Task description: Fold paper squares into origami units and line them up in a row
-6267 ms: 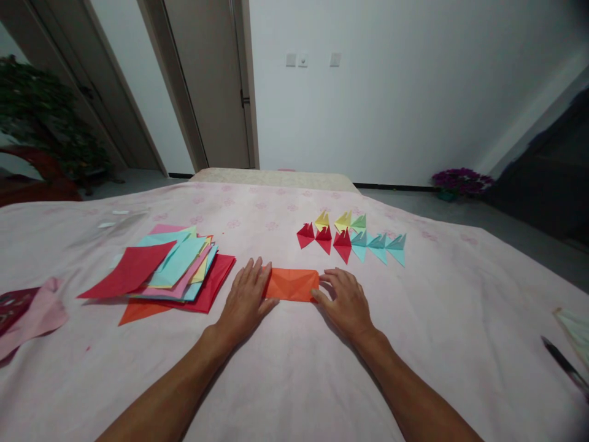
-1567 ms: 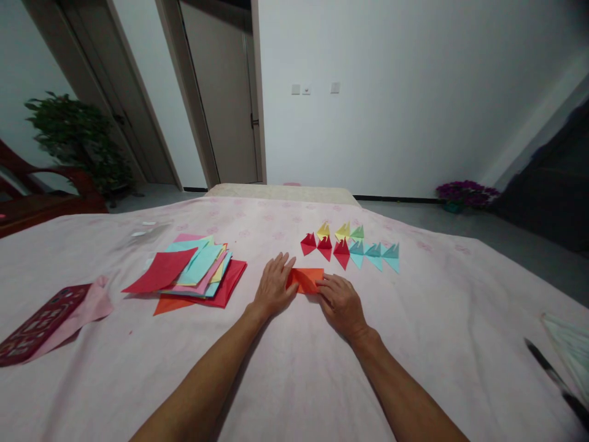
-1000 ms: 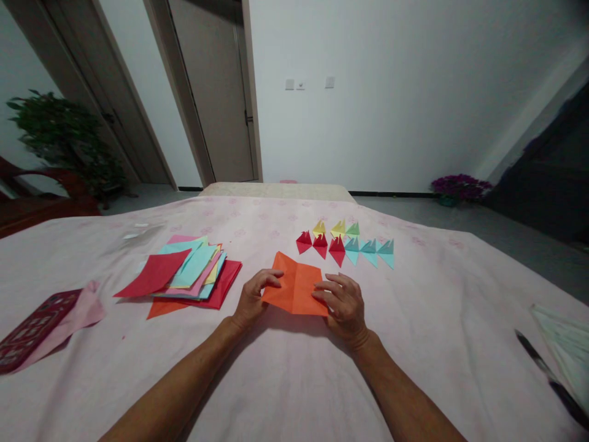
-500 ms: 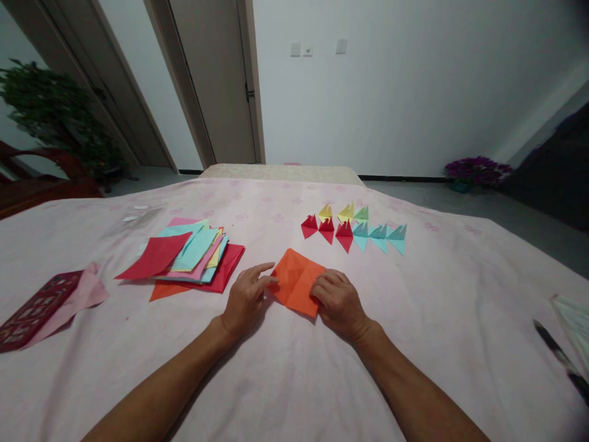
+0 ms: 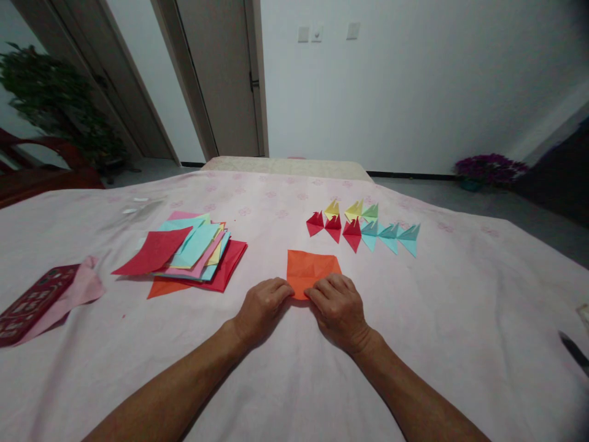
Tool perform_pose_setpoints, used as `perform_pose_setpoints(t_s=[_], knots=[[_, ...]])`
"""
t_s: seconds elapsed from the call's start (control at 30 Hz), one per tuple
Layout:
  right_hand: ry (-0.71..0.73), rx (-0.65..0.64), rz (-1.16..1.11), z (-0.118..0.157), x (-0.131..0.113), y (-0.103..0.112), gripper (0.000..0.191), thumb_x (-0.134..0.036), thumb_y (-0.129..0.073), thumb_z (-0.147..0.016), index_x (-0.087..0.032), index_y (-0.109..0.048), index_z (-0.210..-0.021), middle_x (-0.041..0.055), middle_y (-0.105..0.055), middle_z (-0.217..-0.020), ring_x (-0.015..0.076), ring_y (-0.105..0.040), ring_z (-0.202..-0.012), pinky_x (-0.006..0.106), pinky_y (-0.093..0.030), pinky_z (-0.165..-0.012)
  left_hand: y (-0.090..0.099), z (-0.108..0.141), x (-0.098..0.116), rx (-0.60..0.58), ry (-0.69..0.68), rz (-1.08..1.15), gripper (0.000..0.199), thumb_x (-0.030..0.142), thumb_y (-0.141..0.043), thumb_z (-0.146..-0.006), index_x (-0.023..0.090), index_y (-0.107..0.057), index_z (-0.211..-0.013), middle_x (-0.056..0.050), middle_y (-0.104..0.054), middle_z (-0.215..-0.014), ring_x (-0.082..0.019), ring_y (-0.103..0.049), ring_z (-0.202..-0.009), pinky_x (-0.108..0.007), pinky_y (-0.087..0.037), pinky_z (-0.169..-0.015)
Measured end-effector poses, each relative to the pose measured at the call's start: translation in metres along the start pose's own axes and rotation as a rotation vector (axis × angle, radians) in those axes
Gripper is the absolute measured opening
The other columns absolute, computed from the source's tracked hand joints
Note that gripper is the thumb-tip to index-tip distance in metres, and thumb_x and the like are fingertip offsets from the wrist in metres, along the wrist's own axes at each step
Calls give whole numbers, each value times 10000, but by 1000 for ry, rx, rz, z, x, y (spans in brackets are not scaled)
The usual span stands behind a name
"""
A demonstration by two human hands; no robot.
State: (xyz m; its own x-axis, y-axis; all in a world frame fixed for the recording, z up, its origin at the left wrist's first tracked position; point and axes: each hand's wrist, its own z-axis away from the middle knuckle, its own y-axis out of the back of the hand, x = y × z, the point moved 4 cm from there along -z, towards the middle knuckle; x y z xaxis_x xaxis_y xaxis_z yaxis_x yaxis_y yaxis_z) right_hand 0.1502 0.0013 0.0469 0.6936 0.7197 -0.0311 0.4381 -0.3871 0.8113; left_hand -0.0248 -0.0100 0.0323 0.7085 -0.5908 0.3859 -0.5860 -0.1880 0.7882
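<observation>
An orange sheet of origami paper (image 5: 313,267) with crease lines lies in front of me, its near edge between my hands. My left hand (image 5: 267,307) pinches the near left corner between thumb and fingers. The fingers of my right hand (image 5: 339,307) are closed on the near right part and cover that corner. Beyond the paper, to the right, folded paper birds stand in rows: red ones (image 5: 352,232), yellow ones (image 5: 354,210), a green one (image 5: 370,212) and light blue ones (image 5: 389,234).
At left lies a stack of coloured paper sheets (image 5: 196,245), a red sheet on top. Farther left is a dark red patterned packet (image 5: 39,301) beside a pink cloth-like piece (image 5: 85,288). A black pen (image 5: 574,351) lies at the right edge. A pink tablecloth (image 5: 414,344) covers the table.
The orange paper has been turned so that an edge now faces me. My left hand has gone from loosely spread fingers to a pinch, and both hands are closer together.
</observation>
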Motion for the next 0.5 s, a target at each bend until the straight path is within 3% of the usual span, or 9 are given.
perform_pose_setpoints(t_s=[0.13,0.23,0.33,0.5], knots=[[-18,-23,-83,2,13,0,159,-180,-607,-867,-249,-693,-982,54,-693,-932,254,-531,-997,438,-388,-935,1,-4,-25,32,84,45,143,163,-534,-924,213,-650,-991,-61,-687,-1008,-169,-666,-902,-294,-548,-791],[-1,-35,-130,4,19,-2,195,-147,-613,-844,-250,-699,-987,56,-713,-983,252,-556,-1001,437,-411,-929,4,-7,-35,49,125,-54,153,164,-530,-926,219,-662,-979,-69,-689,-1096,-189,-664,-958,-328,-547,-818],[9,-72,-142,5,19,-5,194,-143,-585,-871,-238,-697,-998,65,-719,-1003,239,-583,-942,405,-444,-849,5,-1,-30,39,100,-206,163,210,-530,-940,236,-663,-1029,-78,-684,-1154,-230,-644,-1020,-397,-527,-860],[48,-110,-105,2,13,-8,180,-142,-560,-898,-211,-693,-996,68,-729,-997,224,-603,-872,371,-451,-761,7,14,-12,-38,73,-284,233,199,-560,-919,250,-646,-1130,-82,-669,-1192,-250,-632,-1000,-419,-527,-821]])
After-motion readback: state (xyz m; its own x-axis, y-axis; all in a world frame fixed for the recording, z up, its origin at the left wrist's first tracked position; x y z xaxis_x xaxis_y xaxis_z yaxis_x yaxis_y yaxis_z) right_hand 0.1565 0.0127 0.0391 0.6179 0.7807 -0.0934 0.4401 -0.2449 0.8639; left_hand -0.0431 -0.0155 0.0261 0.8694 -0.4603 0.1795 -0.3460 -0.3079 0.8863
